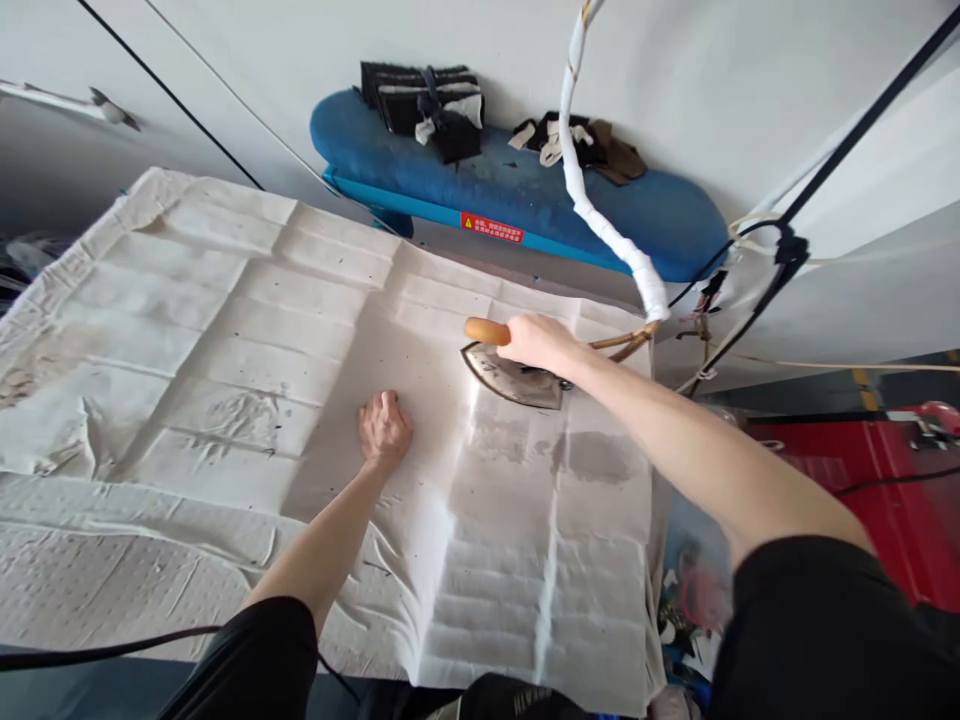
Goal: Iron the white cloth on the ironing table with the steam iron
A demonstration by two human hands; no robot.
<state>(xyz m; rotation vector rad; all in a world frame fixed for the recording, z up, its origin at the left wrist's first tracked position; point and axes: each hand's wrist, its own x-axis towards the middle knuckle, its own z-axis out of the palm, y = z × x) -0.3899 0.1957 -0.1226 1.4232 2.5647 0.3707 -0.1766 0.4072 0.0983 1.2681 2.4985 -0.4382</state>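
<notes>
Right hand (pixel 538 342) is closed firmly around the wooden handle (pixel 484 331) of a steam iron (pixel 514 376), and the iron's soleplate sits flat on a big white pressing cloth (pixel 225 400). Left of that grip, the left hand (pixel 384 430) rests on the cloth with its fingers curled, though I can't tell if it's pinching any fabric. Just past the iron there's a blue ironing board (pixel 510 190) with folded dark garments (pixel 427 110) on top, and a white-wrapped hose (pixel 574 170) runs up from the iron.

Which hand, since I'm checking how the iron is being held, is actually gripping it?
The right hand, closed around the wooden handle of the iron; the left hand rests as a fist on the white cloth, away from the iron.
</notes>
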